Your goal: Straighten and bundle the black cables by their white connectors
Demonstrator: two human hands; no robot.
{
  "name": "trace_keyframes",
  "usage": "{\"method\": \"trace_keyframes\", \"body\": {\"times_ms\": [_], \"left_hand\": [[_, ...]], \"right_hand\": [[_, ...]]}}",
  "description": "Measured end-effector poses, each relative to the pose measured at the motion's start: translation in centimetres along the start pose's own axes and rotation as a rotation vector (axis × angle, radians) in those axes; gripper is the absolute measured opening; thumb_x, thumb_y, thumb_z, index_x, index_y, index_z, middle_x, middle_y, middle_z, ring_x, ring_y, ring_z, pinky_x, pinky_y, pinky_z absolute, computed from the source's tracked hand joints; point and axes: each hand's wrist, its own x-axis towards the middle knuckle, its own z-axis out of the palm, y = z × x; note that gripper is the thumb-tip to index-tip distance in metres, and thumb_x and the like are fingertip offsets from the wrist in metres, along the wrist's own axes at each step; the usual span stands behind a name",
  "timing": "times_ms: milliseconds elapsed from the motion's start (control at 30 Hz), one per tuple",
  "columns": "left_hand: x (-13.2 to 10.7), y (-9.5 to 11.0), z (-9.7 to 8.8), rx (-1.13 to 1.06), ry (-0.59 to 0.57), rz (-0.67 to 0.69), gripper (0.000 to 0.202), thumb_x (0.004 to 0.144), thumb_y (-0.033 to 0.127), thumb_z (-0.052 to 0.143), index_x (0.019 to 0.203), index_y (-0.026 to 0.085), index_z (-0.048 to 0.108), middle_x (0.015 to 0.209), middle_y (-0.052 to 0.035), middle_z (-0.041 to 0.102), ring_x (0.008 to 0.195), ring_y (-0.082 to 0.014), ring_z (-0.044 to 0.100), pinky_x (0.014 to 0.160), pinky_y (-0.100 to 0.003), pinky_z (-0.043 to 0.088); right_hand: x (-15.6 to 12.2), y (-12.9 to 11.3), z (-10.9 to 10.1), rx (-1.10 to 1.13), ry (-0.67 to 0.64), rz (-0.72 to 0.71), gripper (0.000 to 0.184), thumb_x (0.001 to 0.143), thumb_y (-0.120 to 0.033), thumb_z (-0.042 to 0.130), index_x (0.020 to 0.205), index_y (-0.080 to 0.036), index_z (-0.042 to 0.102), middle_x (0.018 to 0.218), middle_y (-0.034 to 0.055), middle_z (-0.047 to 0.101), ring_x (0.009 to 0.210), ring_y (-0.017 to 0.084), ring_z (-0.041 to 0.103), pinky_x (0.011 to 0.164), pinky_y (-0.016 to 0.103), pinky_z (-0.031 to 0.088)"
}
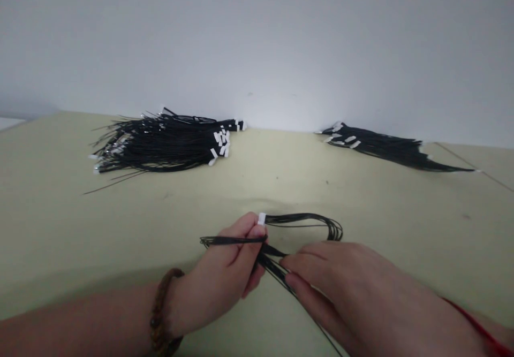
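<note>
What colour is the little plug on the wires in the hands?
White; the plug sits by the left hand on black wires, in the head view.

Both hands pinch a looped black wire bundle above the table

From my feed: both forearms bare, no sleeves, no gloves on the hands. Left hand has a brown beaded bracelet at the wrist, round dark-brown beads, single strand. Right hand has a thin red string across the wrist. I see no rings or watch.
</note>
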Motion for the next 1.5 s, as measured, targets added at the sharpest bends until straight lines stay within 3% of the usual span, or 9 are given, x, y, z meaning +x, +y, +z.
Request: {"method": "trace_keyframes", "body": {"times_ms": [367,567,667,933,1333,1433,1500], "left_hand": [[0.0,0.0,0.0,0.017,-0.003,0.025,0.032,0.083,0.048,0.036,0.069,0.019,0.039,0.04,0.0108,0.034,0.032,0.0006,0.028,0.031,-0.006,0.02],[0.1,-0.6,0.0,-0.081,-0.052,-0.009,0.028,0.082,0.047,0.04,0.074,0.02,0.04,0.042,0.0115,0.034,0.034,0.0007,0.031,0.03,-0.005,0.021],[0.0,-0.5,0.1,-0.122,-0.065,-0.029,0.026,0.082,0.045,0.041,0.073,0.02,0.04,0.043,0.0117,0.035,0.035,0.0012,0.031,0.031,-0.005,0.022],[0.0,0.4,0.1,-0.155,-0.1,-0.063,0.026,0.082,0.043,0.04,0.07,0.02,0.036,0.04,0.0121,0.033,0.032,0.0012,0.027,0.03,-0.005,0.019],[0.1,0.1,-0.4,-0.054,-0.118,-0.06,0.03,0.082,0.047,0.038,0.071,0.02,0.039,0.038,0.0111,0.036,0.031,0.0002,0.028,0.03,-0.006,0.02],[0.2,-0.1,-0.7,0.013,-0.144,-0.054,0.031,0.083,0.048,0.036,0.072,0.02,0.041,0.038,0.0103,0.038,0.031,-0.0002,0.03,0.031,-0.007,0.022],[0.2,-0.1,-0.8,0.026,-0.168,-0.071,0.03,0.083,0.048,0.034,0.075,0.02,0.042,0.038,0.0101,0.038,0.031,-0.0006,0.03,0.031,-0.008,0.022]], "right_hand": [[1.1,-0.6,1.2,0.075,0.121,-0.066,0.015,0.076,-0.01,0.05,0.065,-0.017,0.058,0.061,-0.0008,0.057,0.053,0.013,0.05,0.051,0.028,0.03],[1.6,-0.3,1.1,0.01,0.18,-0.117,0.017,0.072,-0.01,0.051,0.056,-0.017,0.053,0.054,-0.0025,0.053,0.048,0.012,0.045,0.05,0.029,0.025],[1.6,-0.3,1.2,0.11,0.205,-0.12,0.016,0.073,-0.01,0.051,0.059,-0.016,0.054,0.056,-0.0038,0.054,0.05,0.01,0.045,0.052,0.026,0.027],[2.2,0.1,0.9,0.379,0.066,0.013,0.015,0.072,-0.009,0.05,0.059,-0.015,0.053,0.055,-0.0056,0.049,0.05,0.005,0.037,0.052,0.02,0.026],[2.1,0.0,0.1,0.241,0.084,0.049,0.016,0.073,-0.013,0.047,0.057,-0.015,0.049,0.052,-0.0047,0.045,0.048,0.006,0.032,0.049,0.023,0.02],[2.3,0.4,-0.4,0.456,-0.031,0.142,0.011,0.072,-0.012,0.046,0.066,-0.016,0.054,0.054,-0.0045,0.046,0.048,0.006,0.035,0.046,0.02,0.023],[2.5,1.1,-1.2,0.777,-0.22,0.228,0.016,0.074,-0.011,0.043,0.081,-0.016,0.056,0.057,-0.0042,0.047,0.048,0.005,0.038,0.045,0.017,0.028]]}}
